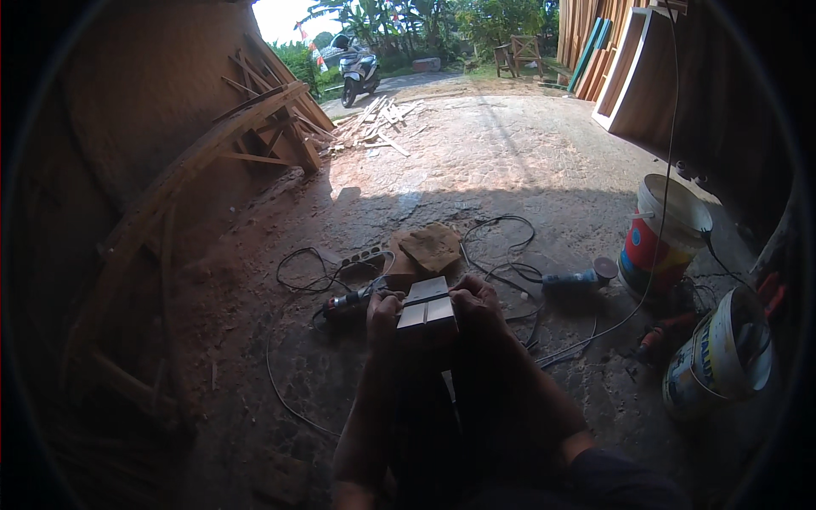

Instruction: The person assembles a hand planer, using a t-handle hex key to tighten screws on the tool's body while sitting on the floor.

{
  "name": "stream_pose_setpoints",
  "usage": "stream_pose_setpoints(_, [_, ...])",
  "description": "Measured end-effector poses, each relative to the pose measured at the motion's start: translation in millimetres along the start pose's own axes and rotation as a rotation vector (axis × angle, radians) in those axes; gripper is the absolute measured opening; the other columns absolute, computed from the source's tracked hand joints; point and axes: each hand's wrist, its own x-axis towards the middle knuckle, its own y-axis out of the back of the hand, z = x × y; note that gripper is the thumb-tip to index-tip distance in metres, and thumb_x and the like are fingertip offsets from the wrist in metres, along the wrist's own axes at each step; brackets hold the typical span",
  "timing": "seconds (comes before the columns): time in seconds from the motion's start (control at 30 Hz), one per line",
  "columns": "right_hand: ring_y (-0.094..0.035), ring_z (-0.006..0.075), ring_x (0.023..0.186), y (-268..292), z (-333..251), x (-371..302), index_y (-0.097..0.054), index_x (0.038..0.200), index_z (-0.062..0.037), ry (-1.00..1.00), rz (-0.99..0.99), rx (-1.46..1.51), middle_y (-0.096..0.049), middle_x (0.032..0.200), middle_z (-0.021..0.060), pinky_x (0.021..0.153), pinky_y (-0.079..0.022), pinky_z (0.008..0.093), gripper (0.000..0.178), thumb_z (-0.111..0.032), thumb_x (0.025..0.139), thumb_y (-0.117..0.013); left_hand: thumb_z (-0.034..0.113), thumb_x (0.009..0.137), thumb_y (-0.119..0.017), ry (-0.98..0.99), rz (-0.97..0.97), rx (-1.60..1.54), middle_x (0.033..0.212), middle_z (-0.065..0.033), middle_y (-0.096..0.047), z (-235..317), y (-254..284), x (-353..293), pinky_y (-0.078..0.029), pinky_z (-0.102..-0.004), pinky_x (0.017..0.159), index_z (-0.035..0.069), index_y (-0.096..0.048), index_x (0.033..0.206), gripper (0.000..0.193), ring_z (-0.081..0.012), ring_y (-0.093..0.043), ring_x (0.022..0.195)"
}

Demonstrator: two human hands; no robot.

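Note:
Between my two hands is an electric planer point(425, 310), turned with its flat metal sole upward. A dark slot crosses the sole, and a groove runs along the nearer plate. My left hand point(385, 313) grips its left side, fingers closed at the edge. On the opposite side my right hand point(478, 304) is closed on it, thumb near the top edge. The planer's body underneath is hidden. Just beyond lies a rough block of wood point(432, 248). A dark power tool with red parts point(347, 304) rests on the floor left of my left hand.
A blue angle grinder point(571, 280) lies right of my hands. Cables and a power strip point(364, 257) spread over the floor. Two buckets, one red and white point(648, 242) and one pale point(701, 365), stand at right. Timber point(285, 119) leans left; a motorbike point(359, 72) is outside.

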Motion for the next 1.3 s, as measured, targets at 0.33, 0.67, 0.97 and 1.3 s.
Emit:
stream_pose_setpoints(0.33, [-0.061,0.0227,0.094,7.9,-7.7,-23.5,-0.059,0.096,-0.0010,0.422,-0.168,-0.377,-0.060,0.089,0.0107,0.081,-0.050,0.0358,0.012,-0.011,0.089,-0.056,0.011,0.089,-0.048,0.049,0.113,-0.343,0.102,-0.0097,-0.056,52.3,-4.4,-37.0,-0.041,-0.0358,0.096,0.001,-0.053,0.102,0.017,-0.0202,-0.053,0.100])
stream_pose_setpoints(0.67, [-0.067,0.0390,0.100,213.5,95.5,-30.4,-0.064,0.115,-0.0058,-0.288,0.096,-1.100,-0.068,0.110,0.0223,0.089,-0.053,0.0447,0.029,-0.021,0.091,-0.057,0.015,0.071,-0.048,-0.259,0.320,-0.155,0.112,-0.0207,-0.053,44.6,19.2,-114.6,-0.030,-0.0519,0.111,0.001,-0.047,0.102,0.033,-0.0344,-0.045,0.125])
stream_pose_setpoints(0.97, [-0.063,0.0441,0.094,241.2,194.4,-79.6,-0.036,0.146,-0.0203,-0.340,-0.136,-1.561,-0.058,0.107,0.0227,0.081,-0.054,0.0508,0.073,-0.002,0.080,-0.060,0.015,0.085,-0.048,-0.194,0.337,-0.090,0.112,-0.0181,-0.054,63.2,2.9,-110.1,-0.031,-0.0477,0.111,0.002,-0.046,0.106,0.026,-0.0309,-0.046,0.123])
stream_pose_setpoints(1.3, [-0.034,0.0011,0.043,109.1,-79.5,14.7,-0.060,0.102,-0.0084,0.272,0.271,-0.357,-0.043,0.062,-0.0071,0.036,-0.025,0.0203,0.032,-0.039,0.104,-0.050,-0.004,0.074,-0.042,-0.235,0.274,-0.279,0.124,-0.0173,-0.049,46.5,-0.6,-107.3,-0.031,-0.0419,0.112,0.003,-0.043,0.109,0.036,-0.0256,-0.045,0.124])
